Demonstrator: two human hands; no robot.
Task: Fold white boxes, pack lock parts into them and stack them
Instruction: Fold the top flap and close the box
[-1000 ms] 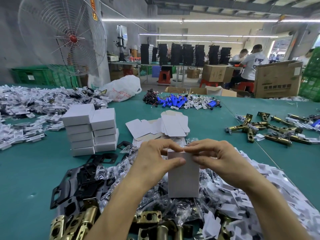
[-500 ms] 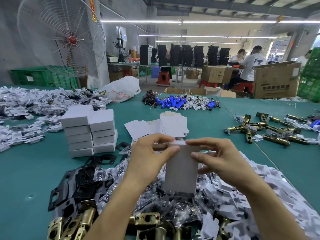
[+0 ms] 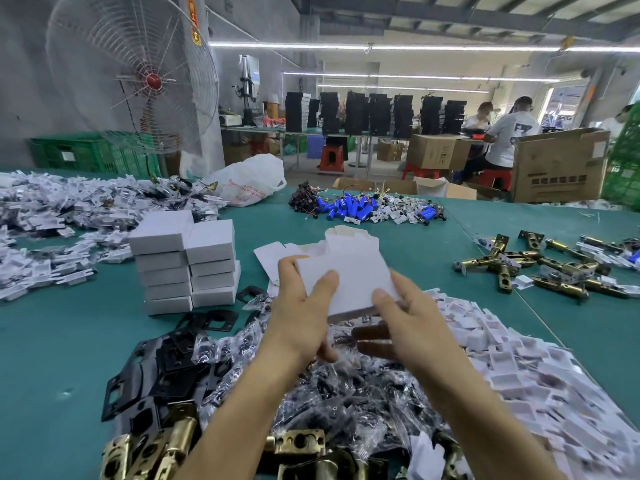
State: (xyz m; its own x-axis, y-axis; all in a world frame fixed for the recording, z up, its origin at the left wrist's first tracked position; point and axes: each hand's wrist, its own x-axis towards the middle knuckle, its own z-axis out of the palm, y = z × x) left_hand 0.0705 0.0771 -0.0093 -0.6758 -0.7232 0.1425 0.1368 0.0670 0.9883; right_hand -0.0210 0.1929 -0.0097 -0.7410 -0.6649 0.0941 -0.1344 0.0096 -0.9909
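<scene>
I hold a small closed white box (image 3: 349, 282) flat above the green table (image 3: 62, 344), its broad face up. My left hand (image 3: 301, 306) grips its left side with the thumb on top. My right hand (image 3: 405, 317) grips the right side, thumb on the near corner. Two stacks of finished white boxes (image 3: 187, 261) stand side by side to the left. Flat unfolded box blanks (image 3: 349, 237) lie just behind the held box. Bagged small parts (image 3: 346, 386) are heaped under my hands, with black plates (image 3: 166, 358) on the left and brass latches (image 3: 152, 448) at the near edge.
White plastic inserts (image 3: 519, 368) pile up on the right. More brass latches (image 3: 554, 268) lie at the far right, blue batteries (image 3: 353, 207) at the back, white parts (image 3: 52, 216) on the far left. A big fan (image 3: 135, 74), cartons and seated people stand beyond the table.
The box stood upright while my fingers worked at its top end. It has since been tipped over to lie flat and raised, with both hands shifted to its sides.
</scene>
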